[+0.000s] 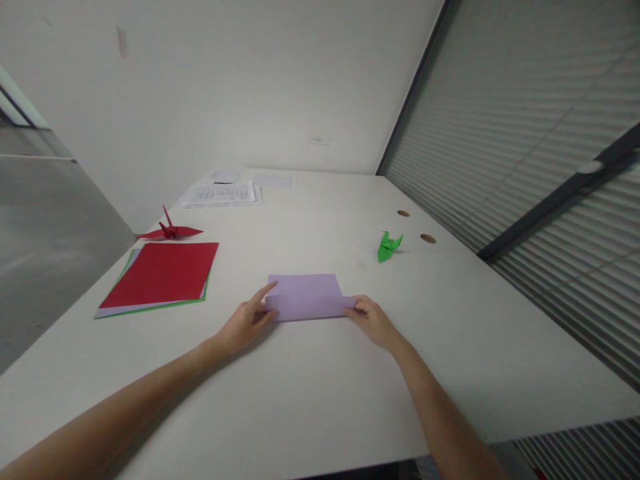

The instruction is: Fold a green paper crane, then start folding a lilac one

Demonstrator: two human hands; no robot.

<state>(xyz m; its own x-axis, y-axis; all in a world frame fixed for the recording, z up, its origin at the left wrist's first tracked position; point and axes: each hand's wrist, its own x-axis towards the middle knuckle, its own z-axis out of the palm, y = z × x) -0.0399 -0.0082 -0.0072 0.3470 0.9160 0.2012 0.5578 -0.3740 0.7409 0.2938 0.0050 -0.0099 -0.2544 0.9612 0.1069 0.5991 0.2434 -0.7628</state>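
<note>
A folded sheet of purple paper (305,298) lies across the middle of the white table, a crease or layer edge running along its length. At its left end my left hand (249,319) grips the edge, index finger on top and thumb near the front corner. My right hand (369,319) pinches the right end, where a narrow strip of the paper sticks out past the rest. Some fingertips are hidden by the paper. Beyond my right hand stands a small green origami crane (389,247).
To the left lies a stack of coloured sheets with a red sheet of paper (165,273) on top. Behind it sits a red origami crane (170,231). Printed papers (223,193) lie at the back. Window blinds (500,133) flank the table's right edge, near two round holes.
</note>
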